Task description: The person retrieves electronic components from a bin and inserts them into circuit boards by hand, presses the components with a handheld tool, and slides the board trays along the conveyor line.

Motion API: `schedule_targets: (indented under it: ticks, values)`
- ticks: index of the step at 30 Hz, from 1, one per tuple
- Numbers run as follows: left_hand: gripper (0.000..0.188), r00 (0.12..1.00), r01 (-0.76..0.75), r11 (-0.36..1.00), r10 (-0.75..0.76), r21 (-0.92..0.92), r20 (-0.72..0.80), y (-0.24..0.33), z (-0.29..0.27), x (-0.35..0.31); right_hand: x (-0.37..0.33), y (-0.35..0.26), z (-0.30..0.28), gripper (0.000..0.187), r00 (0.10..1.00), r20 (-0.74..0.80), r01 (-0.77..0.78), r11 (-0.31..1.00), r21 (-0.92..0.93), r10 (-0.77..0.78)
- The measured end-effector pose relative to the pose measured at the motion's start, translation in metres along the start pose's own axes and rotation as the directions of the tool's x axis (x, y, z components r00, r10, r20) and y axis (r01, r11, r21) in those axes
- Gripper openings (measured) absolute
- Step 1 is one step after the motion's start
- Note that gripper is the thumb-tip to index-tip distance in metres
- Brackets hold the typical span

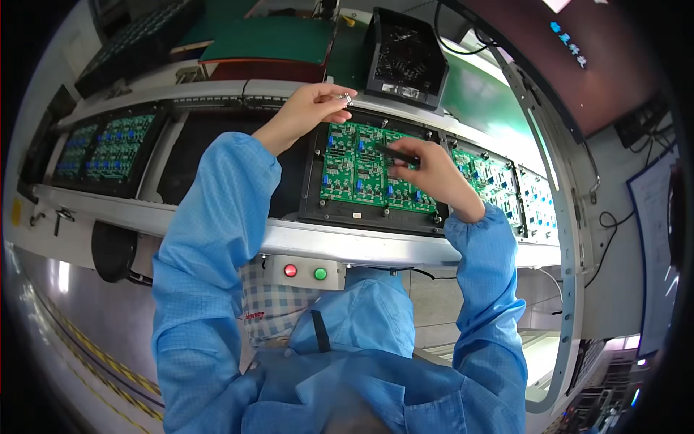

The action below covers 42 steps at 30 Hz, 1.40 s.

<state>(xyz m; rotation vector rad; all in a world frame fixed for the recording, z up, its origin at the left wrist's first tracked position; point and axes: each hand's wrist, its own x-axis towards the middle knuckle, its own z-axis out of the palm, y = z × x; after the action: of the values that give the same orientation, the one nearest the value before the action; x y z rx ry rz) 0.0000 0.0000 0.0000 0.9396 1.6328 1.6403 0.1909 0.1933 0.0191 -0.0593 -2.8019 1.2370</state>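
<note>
Near the upper edge of a black carrier frame [347, 221], my left hand [312, 110] pinches small silvery metal parts [347, 100] between thumb and fingertips. Their exact kind is too small to make out. My right hand [432, 173] is closed round a slim black tool [396, 153], whose tip points left over the green circuit boards [340, 160] in the frame. I cannot tell whether that tip touches a board. Blue block-shaped components and several small parts stand on the boards, and the right hand hides some of them.
A black bin [406, 54] of small dark parts stands beyond the frame. More carriers with boards lie along the rail at the left [119, 148] and right [538, 202]. A button box [303, 273] with red and green buttons hangs below the front rail. A screen [535, 65] is at upper right.
</note>
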Motion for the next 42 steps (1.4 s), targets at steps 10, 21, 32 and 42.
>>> schedule_targets:
  ticks: [10, 21, 32, 42]
  values:
    - [0.033, 0.998, -0.022, 0.999, 0.024, 0.046, -0.049, 0.002, -0.011, -0.012, 0.025, -0.015, -0.013, 0.031, 0.983, 0.166, 0.127, 0.949, -0.290, -0.081]
    - [0.038, 0.993, -0.113, 0.992, 0.111, -0.059, -0.032, -0.012, -0.007, -0.004, 0.022, -0.016, 0.001, 0.032, 0.960, 0.273, 0.205, 0.837, -0.508, -0.069]
    - [0.037, 0.989, -0.141, 0.988, 0.137, -0.060, -0.060, -0.011, 0.002, -0.003, 0.023, -0.026, 0.008, 0.033, 0.963, 0.266, 0.199, 0.788, -0.582, -0.046]
    - [0.040, 0.984, -0.174, 0.982, 0.177, 0.075, -0.036, -0.013, -0.001, 0.002, 0.029, -0.030, 0.006, 0.033, 0.947, 0.319, 0.187, 0.762, -0.620, 0.027]
